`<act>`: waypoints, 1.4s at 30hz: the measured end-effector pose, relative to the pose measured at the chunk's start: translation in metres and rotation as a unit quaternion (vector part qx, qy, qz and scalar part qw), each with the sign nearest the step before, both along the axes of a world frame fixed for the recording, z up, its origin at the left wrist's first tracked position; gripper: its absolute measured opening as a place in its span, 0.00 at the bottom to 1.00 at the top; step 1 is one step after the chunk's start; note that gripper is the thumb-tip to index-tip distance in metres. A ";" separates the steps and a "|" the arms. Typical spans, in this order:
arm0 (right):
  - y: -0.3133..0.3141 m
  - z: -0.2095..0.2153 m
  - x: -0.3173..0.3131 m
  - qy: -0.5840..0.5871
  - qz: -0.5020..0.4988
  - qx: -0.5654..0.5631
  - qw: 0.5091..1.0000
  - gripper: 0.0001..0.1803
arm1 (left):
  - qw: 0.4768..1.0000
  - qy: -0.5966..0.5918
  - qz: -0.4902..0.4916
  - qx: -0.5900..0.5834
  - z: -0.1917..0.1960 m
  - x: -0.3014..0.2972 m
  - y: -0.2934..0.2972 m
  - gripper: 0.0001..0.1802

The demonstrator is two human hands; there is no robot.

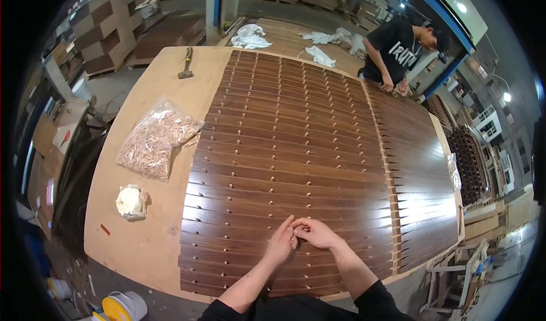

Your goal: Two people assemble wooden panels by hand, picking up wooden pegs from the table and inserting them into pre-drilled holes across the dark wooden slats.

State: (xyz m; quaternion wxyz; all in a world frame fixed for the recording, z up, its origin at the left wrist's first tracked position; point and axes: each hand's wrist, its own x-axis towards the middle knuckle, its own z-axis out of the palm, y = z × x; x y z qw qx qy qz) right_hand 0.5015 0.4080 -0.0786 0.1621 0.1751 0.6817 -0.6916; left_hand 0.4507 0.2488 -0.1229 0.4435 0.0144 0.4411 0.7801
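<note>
Left hand (280,242) and right hand (317,233) together at fingertips, over dark boards (250,167), toward six o'clock; whether pinching anything (view blocked), cannot tell. Pegs (309,182) in rows across boards, mostly nine to one o'clock from hands; bag of loose pegs (153,142) at ten. Possible trouble: pegs knocked crooked by low sweep, boards nudged out of line by leaning.

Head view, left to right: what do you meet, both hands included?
White bucket → clear bag of wooden pegs → left hand → right hand → co-worker in black shirt.
</note>
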 end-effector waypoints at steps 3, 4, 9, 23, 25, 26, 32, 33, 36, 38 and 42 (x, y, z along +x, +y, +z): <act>0.000 0.004 -0.007 -0.043 0.061 0.111 0.991 0.10 | 1.000 0.014 -0.003 0.016 -0.012 0.001 -0.008 0.27; 0.004 0.001 -0.006 -0.040 0.082 0.105 0.990 0.10 | 0.999 0.011 0.004 0.035 -0.014 0.003 -0.004 0.26; 0.019 0.016 -0.016 -0.085 -0.083 0.107 0.987 0.10 | 0.999 0.033 -0.040 -0.006 -0.008 0.003 0.005 0.25; 0.116 -0.008 -0.103 0.051 -0.109 0.524 0.843 0.13 | 0.990 0.065 -0.097 -0.078 0.008 -0.006 0.002 0.22; 0.115 -0.003 -0.110 0.049 -0.049 0.564 0.823 0.12 | 0.991 0.073 -0.089 -0.067 0.004 -0.005 0.001 0.21; 0.112 -0.001 -0.115 0.052 -0.046 0.563 0.823 0.12 | 0.991 0.073 -0.085 -0.068 0.002 -0.005 -0.001 0.21; 0.112 0.002 -0.121 0.023 0.025 0.630 0.776 0.12 | 0.991 0.057 -0.092 -0.084 0.008 -0.006 -0.003 0.20; 0.111 0.002 -0.121 0.040 0.057 0.665 0.744 0.12 | 0.991 0.056 -0.092 -0.082 0.011 -0.007 -0.003 0.20; 0.107 -0.001 -0.126 0.053 0.089 0.696 0.710 0.13 | 0.990 0.060 -0.095 -0.084 0.012 -0.007 -0.003 0.20; 0.103 -0.001 -0.130 0.049 0.089 0.695 0.711 0.14 | 0.989 0.065 -0.100 -0.086 0.008 -0.007 -0.002 0.20; 0.104 -0.001 -0.133 -0.020 0.068 0.691 0.719 0.15 | 0.988 0.062 -0.106 -0.092 0.009 -0.007 0.004 0.19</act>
